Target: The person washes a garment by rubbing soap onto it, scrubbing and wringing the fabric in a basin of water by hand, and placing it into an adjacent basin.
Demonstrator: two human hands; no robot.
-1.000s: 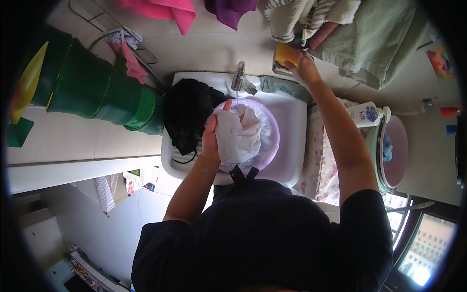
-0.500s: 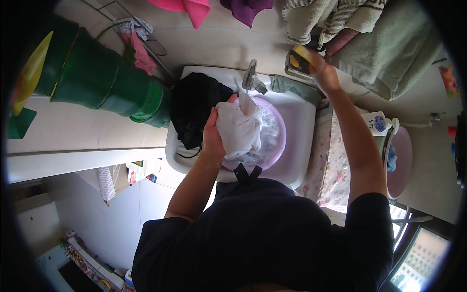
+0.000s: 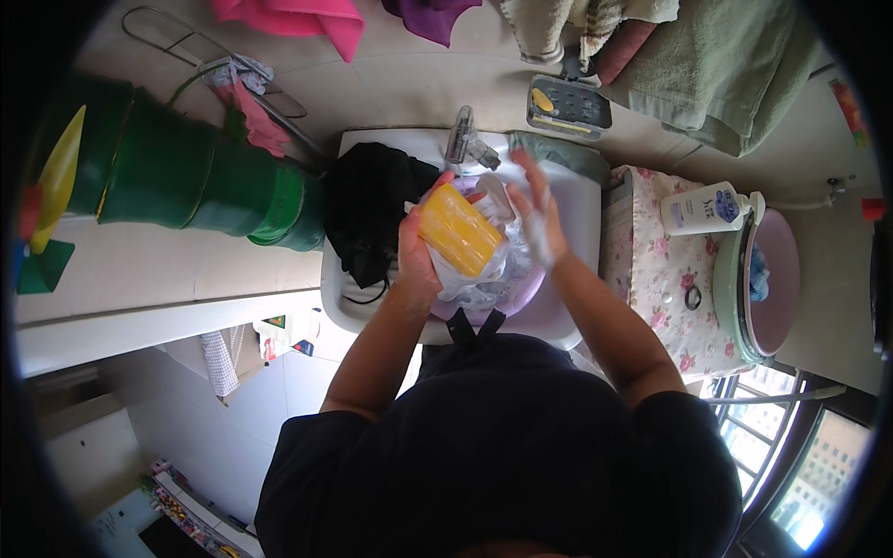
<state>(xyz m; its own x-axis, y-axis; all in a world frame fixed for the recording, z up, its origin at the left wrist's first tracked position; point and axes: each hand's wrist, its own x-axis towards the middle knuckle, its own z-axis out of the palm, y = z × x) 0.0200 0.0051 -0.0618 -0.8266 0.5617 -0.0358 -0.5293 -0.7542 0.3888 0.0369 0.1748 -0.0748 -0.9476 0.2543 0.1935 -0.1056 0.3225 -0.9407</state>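
My left hand (image 3: 419,260) is closed around a large yellow bar of soap (image 3: 460,231) and the white cloth (image 3: 456,279) bunched beneath it. Both are held over a lilac basin (image 3: 538,284) of sudsy water, which stands in the white sink (image 3: 579,232). To the right of the soap, my right hand (image 3: 542,219) is raised with spread, wet fingers, slightly blurred and holding nothing. Above the sink's back edge is the tap (image 3: 462,139). Some of the cloth is hidden by the soap.
Black fabric (image 3: 372,214) lies over the sink's left side. A grey soap dish (image 3: 581,110) with a small yellow piece hangs on the wall. On the flowered cover (image 3: 651,270) at right rests a white pump bottle (image 3: 702,209), beside stacked basins (image 3: 781,279). Towels (image 3: 707,84) hang above.
My right hand has come down from the soap dish to the basin and opened. The yellow soap bar now lies on the white cloth in my left hand.
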